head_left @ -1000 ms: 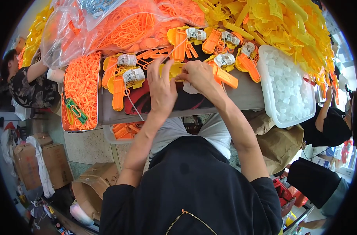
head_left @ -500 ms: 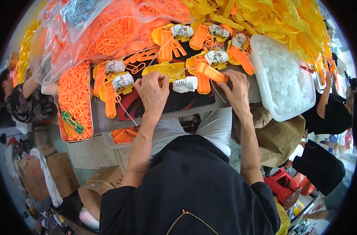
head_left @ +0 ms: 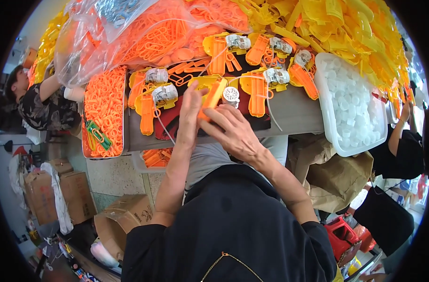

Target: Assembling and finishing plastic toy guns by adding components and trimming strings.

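Observation:
Both my hands work close together at the table's front edge. My left hand [head_left: 191, 115] is at the left end of a yellow plastic shell [head_left: 204, 82], gripping it, though its fingertips are partly hidden. A long orange plastic piece [head_left: 216, 96] stands tilted in front of the shell, its lower end between the fingers of my right hand [head_left: 233, 129]. Just beyond the right knuckles is a white cylindrical part [head_left: 231, 95] with a patterned round face. Partly built yellow-and-orange pieces with white cylinders, such as one toy-gun-like assembly [head_left: 256, 91], surround the hands.
At left stands a tray of small orange parts [head_left: 104, 117] with a green tool [head_left: 98, 134] on it. A bin of white caps [head_left: 348, 103] is at right. Orange parts in clear bags [head_left: 153, 33] and yellow shells [head_left: 336, 23] heap behind. Other people work on both sides.
My right hand has moved left with the orange piece, up to my left hand and the yellow shell. The white cylinder now shows its round end. The view has shifted slightly.

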Demonstrator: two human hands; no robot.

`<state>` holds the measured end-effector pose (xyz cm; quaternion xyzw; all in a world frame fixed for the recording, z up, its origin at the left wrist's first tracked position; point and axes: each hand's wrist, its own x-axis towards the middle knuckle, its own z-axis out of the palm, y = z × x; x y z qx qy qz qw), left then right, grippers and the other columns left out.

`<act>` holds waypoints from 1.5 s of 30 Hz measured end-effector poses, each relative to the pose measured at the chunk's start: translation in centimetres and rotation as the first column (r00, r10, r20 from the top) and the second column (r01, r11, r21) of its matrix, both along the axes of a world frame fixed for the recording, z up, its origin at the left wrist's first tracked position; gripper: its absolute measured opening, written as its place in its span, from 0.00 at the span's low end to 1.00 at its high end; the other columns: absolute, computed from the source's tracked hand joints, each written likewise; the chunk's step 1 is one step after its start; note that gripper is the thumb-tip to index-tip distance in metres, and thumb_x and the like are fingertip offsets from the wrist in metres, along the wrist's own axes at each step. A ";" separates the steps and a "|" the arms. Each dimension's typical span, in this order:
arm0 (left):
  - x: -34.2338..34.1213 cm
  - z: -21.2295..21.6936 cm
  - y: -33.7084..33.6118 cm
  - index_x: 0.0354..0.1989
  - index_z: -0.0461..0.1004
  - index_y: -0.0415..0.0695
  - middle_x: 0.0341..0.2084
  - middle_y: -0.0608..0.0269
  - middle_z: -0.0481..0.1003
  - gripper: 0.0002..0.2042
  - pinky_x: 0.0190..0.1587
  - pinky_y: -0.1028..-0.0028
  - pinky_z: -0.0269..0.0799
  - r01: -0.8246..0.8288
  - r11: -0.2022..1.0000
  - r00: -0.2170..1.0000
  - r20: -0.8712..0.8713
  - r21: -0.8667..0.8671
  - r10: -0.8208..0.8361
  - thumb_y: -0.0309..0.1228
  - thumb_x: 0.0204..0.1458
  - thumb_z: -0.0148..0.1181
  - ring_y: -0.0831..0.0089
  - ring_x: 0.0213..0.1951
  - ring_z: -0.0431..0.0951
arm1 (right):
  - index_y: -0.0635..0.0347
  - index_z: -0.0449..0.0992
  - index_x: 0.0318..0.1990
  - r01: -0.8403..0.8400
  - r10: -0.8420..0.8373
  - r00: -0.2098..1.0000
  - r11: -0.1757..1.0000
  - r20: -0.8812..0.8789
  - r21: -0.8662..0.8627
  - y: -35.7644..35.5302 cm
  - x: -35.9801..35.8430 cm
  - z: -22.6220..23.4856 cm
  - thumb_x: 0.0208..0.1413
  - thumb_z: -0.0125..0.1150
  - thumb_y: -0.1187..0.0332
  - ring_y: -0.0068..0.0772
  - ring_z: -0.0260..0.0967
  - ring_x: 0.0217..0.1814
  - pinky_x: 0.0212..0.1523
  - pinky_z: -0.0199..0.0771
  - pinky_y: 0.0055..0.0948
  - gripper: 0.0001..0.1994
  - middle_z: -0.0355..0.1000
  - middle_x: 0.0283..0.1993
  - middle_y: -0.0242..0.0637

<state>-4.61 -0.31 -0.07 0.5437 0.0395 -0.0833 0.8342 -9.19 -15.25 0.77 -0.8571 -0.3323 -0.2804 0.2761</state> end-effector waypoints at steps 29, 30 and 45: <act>0.4 -2.9 1.7 0.45 0.81 0.45 0.51 0.59 0.69 0.14 0.55 0.58 0.63 -0.606 0.182 0.722 0.631 0.775 -0.285 0.29 0.48 0.69 0.58 0.52 0.67 | 0.65 0.74 0.37 0.437 -0.396 0.546 0.887 -0.738 -0.152 -5.2 10.7 -1.1 0.69 0.40 0.49 0.39 0.74 0.23 0.32 0.73 0.38 0.26 0.73 0.19 0.44; 0.4 -2.2 1.2 0.44 0.82 0.46 0.51 0.60 0.70 0.14 0.56 0.58 0.61 -0.634 0.189 0.705 0.661 0.750 -0.257 0.30 0.47 0.70 0.59 0.52 0.67 | 0.64 0.75 0.35 0.449 -0.398 0.516 0.880 -0.759 -0.156 -5.4 10.8 -1.0 0.69 0.38 0.49 0.42 0.74 0.23 0.33 0.73 0.39 0.27 0.73 0.19 0.44; 7.4 0.0 0.7 0.38 0.76 0.36 0.34 0.61 0.77 0.10 0.39 0.75 0.72 -0.021 0.747 0.877 0.371 0.664 -0.305 0.33 0.60 0.62 0.80 0.34 0.75 | 0.67 0.66 0.57 0.308 -0.509 0.749 0.835 -0.425 -0.456 -5.1 10.8 -1.4 0.59 0.50 0.69 0.49 0.77 0.27 0.29 0.75 0.45 0.19 0.74 0.20 0.42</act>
